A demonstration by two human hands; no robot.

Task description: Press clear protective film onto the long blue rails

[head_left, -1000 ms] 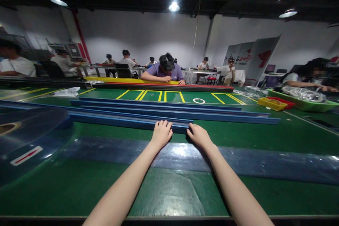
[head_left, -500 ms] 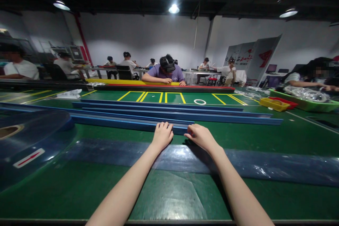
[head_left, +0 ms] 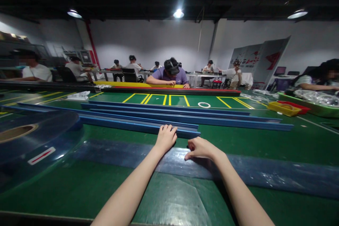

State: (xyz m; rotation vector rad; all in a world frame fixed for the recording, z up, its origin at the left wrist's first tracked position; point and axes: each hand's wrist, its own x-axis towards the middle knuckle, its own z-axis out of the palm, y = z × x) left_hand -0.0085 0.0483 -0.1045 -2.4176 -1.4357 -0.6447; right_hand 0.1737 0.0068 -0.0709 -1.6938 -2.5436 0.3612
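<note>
My left hand [head_left: 165,137] rests on the near blue strip [head_left: 127,125], fingers curled over its top close to the strip's right end. To its right, my right hand [head_left: 200,148] is off the strip and lies on the clear plastic film [head_left: 265,173], fingers bent in a loose pinch against the film. More long blue strips [head_left: 201,118] lie side by side behind the near one on the green table [head_left: 169,197].
A big roll of clear film [head_left: 31,137] sits at the left. Yellow and red trays [head_left: 283,108] stand at the right, a white ring [head_left: 204,105] farther back. A person in a purple shirt [head_left: 169,74] works opposite; other people sit around the room.
My right hand has come off the end of the blue strip and dropped back onto the clear film. The left hand stays on the strip. The view has shifted slightly left.
</note>
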